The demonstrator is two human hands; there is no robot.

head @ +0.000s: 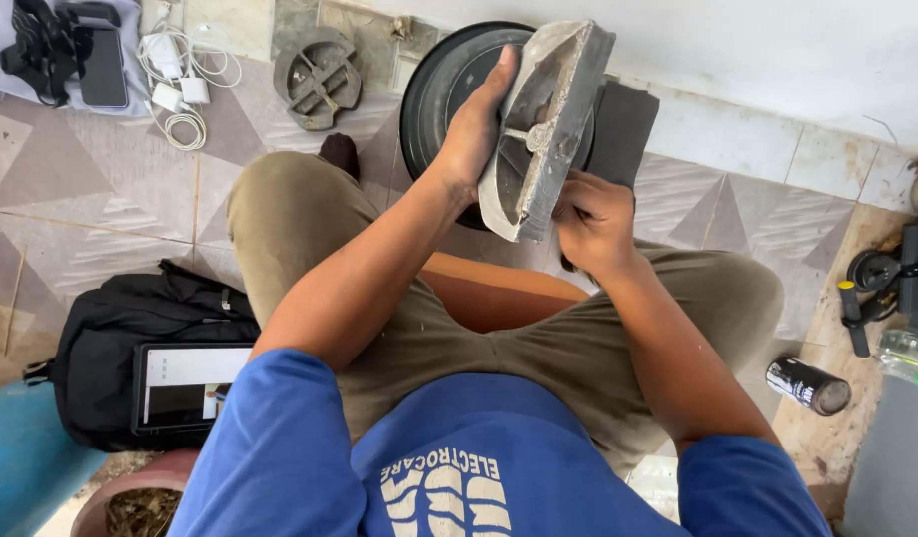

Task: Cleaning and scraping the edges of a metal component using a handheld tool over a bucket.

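While tilted on edge: grey metal housing above lap, hollow side exposed
Left hand: fingers wrapped on its rim, steadying
Right hand: fingers curled shut at its lower edge; contents hidden
Behind housing: black round pan

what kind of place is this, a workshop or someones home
Probably an informal repair spot on a home's tiled floor. The person sits low, left hand and right hand holding a grey metal part, with a similar part and a spray can lying about.
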